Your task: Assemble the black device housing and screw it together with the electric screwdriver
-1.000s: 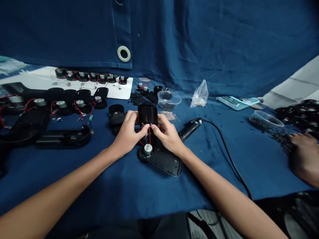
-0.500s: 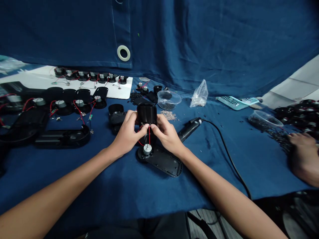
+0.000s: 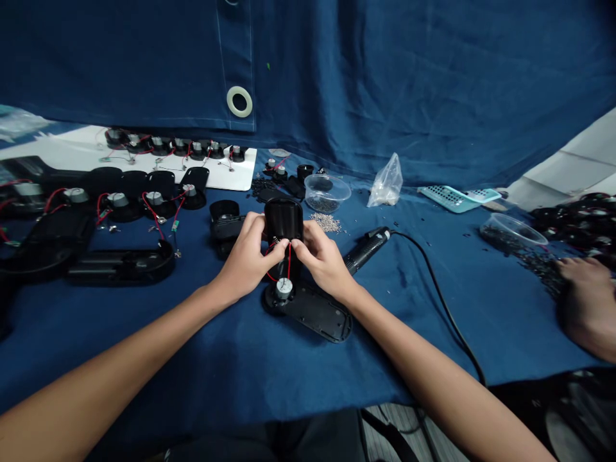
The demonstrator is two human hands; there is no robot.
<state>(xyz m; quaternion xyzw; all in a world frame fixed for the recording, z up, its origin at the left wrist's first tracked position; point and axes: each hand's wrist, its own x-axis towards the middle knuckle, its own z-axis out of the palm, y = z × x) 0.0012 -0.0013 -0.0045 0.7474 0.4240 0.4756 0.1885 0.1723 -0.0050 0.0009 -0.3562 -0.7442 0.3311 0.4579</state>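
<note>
Between them, my left hand and my right hand grip a black plastic housing from both sides. Both thumbs press at its lower inner edge, where red wires end; the small part under the thumbtips is hidden. The red wires run down to a silver motor. That motor sits upright on the round end of a flat black casing half, which lies on the cloth below my hands.
A black electric screwdriver with a cord lies right of my right hand. Small screws are heaped by a clear tub. Casings with motors line the left. At far right rests another person's hand near small black parts.
Almost nothing differs. My hands keep the same grip on the black housing, with only a slight shift of the view, and the motor and casing stay in place.
</note>
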